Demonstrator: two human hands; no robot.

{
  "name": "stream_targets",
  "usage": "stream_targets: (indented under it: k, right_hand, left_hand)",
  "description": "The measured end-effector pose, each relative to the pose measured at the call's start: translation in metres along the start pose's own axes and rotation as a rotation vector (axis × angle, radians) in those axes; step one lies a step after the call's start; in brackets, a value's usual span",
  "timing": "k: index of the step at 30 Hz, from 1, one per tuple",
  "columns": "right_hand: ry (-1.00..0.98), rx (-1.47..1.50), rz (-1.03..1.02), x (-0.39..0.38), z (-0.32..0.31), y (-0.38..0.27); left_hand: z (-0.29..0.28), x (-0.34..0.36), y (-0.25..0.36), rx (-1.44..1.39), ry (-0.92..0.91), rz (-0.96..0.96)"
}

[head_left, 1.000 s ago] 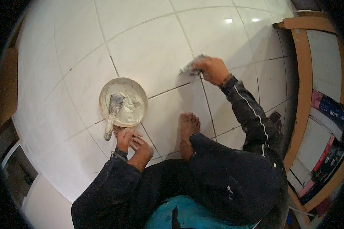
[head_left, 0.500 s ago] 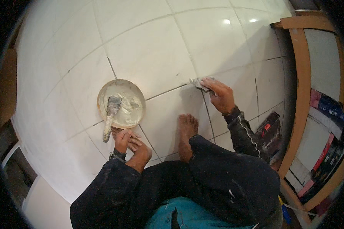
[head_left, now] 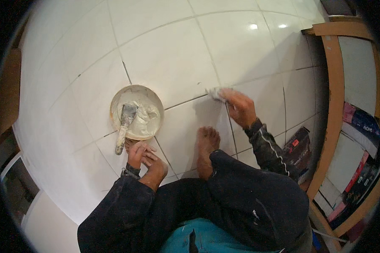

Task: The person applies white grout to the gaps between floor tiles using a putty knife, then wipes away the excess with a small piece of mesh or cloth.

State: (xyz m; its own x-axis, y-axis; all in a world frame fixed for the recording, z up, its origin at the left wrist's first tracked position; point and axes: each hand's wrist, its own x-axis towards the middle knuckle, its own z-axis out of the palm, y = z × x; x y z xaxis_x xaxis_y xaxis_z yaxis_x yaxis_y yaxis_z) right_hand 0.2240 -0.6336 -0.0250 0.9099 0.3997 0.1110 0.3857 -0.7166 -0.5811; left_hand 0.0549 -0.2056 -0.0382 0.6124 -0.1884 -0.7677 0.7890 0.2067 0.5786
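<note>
In my right hand [head_left: 240, 107] is a crumpled whitish cloth [head_left: 215, 93], pressed to the floor tiles [head_left: 185, 126] where dark and pale joint lines meet. The fingers are closed over it. My left hand [head_left: 140, 152] rests over my left foot, below a round shallow pan [head_left: 115, 114], its fingers stretched out and holding nothing. Inside the pan lies creamy white paste [head_left: 147, 120]. A putty knife [head_left: 125, 126] leans in it, its grey blade in the paste and its smeared handle sticking out over the near rim.
My right bare foot [head_left: 207, 145] stands on the tiles between my hands. To the right is a wooden frame [head_left: 331, 84] with boxes [head_left: 363, 126] behind its bars. A dark printed package [head_left: 297, 147] lies beside my right forearm. Cardboard [head_left: 6, 92] stands at the far left.
My right hand has shifted slightly left with the cloth along the joint. The left hand stays by the pan, and the view has moved a little.
</note>
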Motion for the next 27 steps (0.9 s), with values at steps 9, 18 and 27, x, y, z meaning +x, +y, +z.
stream_targets:
  k: [9,18,27]
  right_hand:
    - [-0.138,-0.109,-0.103,0.130,0.015,0.001]
    - [-0.549,-0.130,-0.321,0.074,0.002,0.007]
    - [-0.508,-0.213,-0.058,-0.058,-0.043,0.006]
  left_hand:
    - [-0.008,0.003,-0.010,-0.010,-0.001,-0.004]
    - [-0.015,0.004,-0.013,-0.035,-0.040,0.017]
    - [-0.017,0.005,-0.015,-0.034,-0.032,0.006]
